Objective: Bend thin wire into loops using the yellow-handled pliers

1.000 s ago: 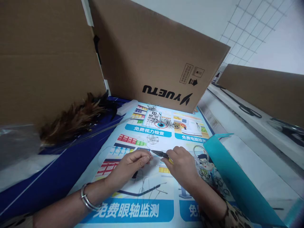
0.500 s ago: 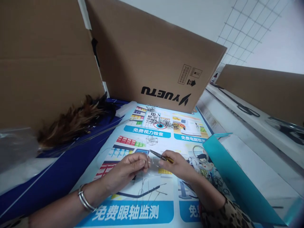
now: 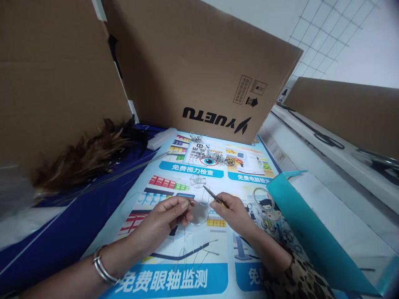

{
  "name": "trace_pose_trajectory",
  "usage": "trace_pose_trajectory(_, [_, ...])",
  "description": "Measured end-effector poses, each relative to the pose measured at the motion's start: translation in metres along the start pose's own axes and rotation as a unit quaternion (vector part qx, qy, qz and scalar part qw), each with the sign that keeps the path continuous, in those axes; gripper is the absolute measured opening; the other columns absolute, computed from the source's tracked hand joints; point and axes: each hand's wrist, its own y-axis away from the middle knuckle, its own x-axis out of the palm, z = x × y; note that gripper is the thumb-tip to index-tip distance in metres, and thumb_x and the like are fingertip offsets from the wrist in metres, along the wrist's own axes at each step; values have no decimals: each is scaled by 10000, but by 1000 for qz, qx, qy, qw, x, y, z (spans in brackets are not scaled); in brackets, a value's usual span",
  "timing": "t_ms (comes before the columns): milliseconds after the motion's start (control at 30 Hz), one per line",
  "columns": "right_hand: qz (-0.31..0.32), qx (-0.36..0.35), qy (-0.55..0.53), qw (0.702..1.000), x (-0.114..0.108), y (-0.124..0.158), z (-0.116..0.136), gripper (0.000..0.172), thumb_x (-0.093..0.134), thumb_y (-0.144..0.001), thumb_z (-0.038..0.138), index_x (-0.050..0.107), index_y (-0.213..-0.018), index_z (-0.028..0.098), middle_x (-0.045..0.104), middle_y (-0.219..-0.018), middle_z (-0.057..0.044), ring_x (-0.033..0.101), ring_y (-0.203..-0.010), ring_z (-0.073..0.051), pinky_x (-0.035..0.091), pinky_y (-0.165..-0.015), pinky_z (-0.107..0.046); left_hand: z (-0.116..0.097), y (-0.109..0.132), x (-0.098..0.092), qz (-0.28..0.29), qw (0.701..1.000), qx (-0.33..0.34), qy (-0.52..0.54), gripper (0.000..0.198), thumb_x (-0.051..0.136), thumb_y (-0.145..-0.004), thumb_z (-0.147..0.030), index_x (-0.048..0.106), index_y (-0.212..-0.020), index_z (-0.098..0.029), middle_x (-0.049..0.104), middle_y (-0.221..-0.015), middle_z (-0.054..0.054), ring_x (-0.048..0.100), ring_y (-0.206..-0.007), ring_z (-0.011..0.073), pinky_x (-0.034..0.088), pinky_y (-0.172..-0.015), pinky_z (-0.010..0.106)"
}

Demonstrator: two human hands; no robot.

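My left hand (image 3: 166,216) is closed in a pinch on a thin wire eyeglass frame with a clear round lens (image 3: 198,215). My right hand (image 3: 234,212) grips slim pliers (image 3: 213,197) with a yellow handle, their dark tip pointing up and left, just above the lens. Both hands hover over a printed poster (image 3: 187,265) with blue banners lying flat on the table. Loose wire temple pieces (image 3: 193,249) lie on the poster below my hands.
Large cardboard boxes (image 3: 199,70) stand upright behind the poster. A brown feather duster (image 3: 84,155) lies at the left on blue cloth. A teal plastic folder (image 3: 308,232) leans at the right. Small piles of metal frame parts (image 3: 215,158) sit at the poster's far end.
The pliers' tip has lifted and swung up. The round lens now shows plainly between my hands. The view has shifted slightly.
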Motion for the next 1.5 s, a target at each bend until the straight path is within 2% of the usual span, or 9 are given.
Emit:
trace_pose_trajectory(200, [-26, -28, 87, 996, 2, 2, 5, 218, 522, -824, 354, 502, -694, 180, 435, -634, 41, 405, -603, -94, 285, -554, -207, 4, 0, -7, -44, 999, 29, -1, 170, 540, -846, -319, 601, -791, -171, 601, -704, 15, 492, -606, 108, 377, -578, 233])
trace_pose_trajectory(367, [-39, -50, 137, 988, 6, 4, 9, 221, 537, -818, 342, 488, -676, 180, 461, -644, 37, 427, -620, -99, 288, -568, -211, 5, -2, -7, -41, 999, 25, -11, 181, 513, -860, -332, 592, -808, -178, 594, -650, 3, 492, -592, 109, 374, -582, 233])
trace_pose_trajectory(633, [-40, -41, 81, 995, 5, 6, 12, 239, 516, -828, 373, 501, -688, 180, 437, -635, 38, 417, -608, -97, 294, -553, -209, 3, -1, -3, -53, 998, 11, -18, 194, 549, -833, -349, 603, -820, -162, 602, -654, 17, 496, -605, 121, 361, -570, 236])
trace_pose_trajectory(867, [-31, -33, 54, 998, 3, 8, 17, 241, 512, -827, 383, 505, -700, 179, 435, -641, 37, 401, -606, -97, 295, -552, -208, 3, -1, -3, -29, 999, 3, -24, 173, 548, -831, -348, 600, -840, -183, 616, -693, 17, 509, -587, 118, 361, -540, 229])
trace_pose_trajectory(1100, [-20, -34, 63, 997, 6, 10, 22, 224, 518, -825, 350, 494, -684, 177, 438, -643, 36, 415, -618, -98, 293, -554, -206, 1, 5, 0, 1, 997, 39, -64, 164, 537, -842, -306, 608, -940, -195, 612, -758, 15, 544, -688, 133, 397, -677, 260])
trace_pose_trajectory(1267, [-17, -32, 72, 997, 10, 11, 22, 235, 518, -824, 369, 508, -690, 177, 456, -641, 32, 424, -614, -101, 293, -548, -208, 1, 7, 0, 19, 997, 16, -68, 195, 539, -840, -314, 593, -988, -199, 621, -772, 17, 530, -590, 109, 387, -583, 244])
trace_pose_trajectory(1500, [-12, -27, 81, 996, 13, 13, 25, 260, 522, -819, 382, 477, -663, 179, 425, -621, 37, 406, -601, -98, 280, -533, -208, 4, 7, 0, 0, 996, 10, -93, 235, 552, -827, -342, 607, -977, -169, 643, -747, 32, 424, -421, 49, 317, -450, 205])
